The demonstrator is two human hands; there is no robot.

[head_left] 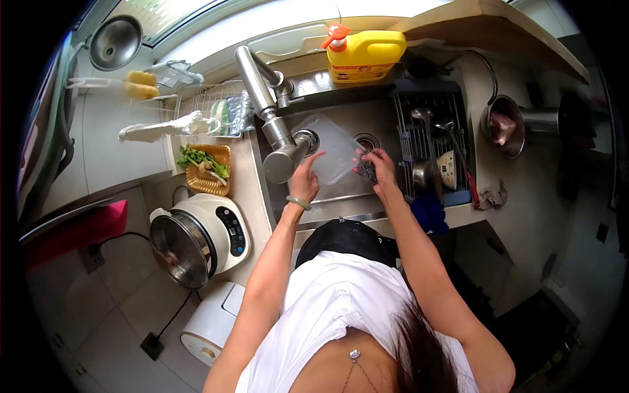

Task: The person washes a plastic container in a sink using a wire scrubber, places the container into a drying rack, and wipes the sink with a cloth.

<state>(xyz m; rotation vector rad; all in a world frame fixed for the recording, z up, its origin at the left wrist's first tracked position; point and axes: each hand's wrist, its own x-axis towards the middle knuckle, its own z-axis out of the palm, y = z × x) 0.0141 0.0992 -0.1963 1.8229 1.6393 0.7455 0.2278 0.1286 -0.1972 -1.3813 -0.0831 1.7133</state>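
Observation:
My left hand (305, 182), with a pale bangle at the wrist, grips the left edge of a translucent plastic container (333, 154) with rounded corners. Whether this is a box or its lid I cannot tell. It is tilted above the sink basin (354, 193), close to the steel faucet (283, 147). In my right hand (383, 171) is a dark wire scrubber (366, 171), held by the fingers at the container's right side. Part of the sink drain (368, 141) shows behind the container.
A yellow pump bottle (367, 56) stands behind the sink. To the right, a rack (409, 141) holds ladles and a bowl (447, 170). Left are a basket of greens (226, 187), a cooker (226, 229) and a wire rack (213, 98). Meat lies in a pan (513, 141).

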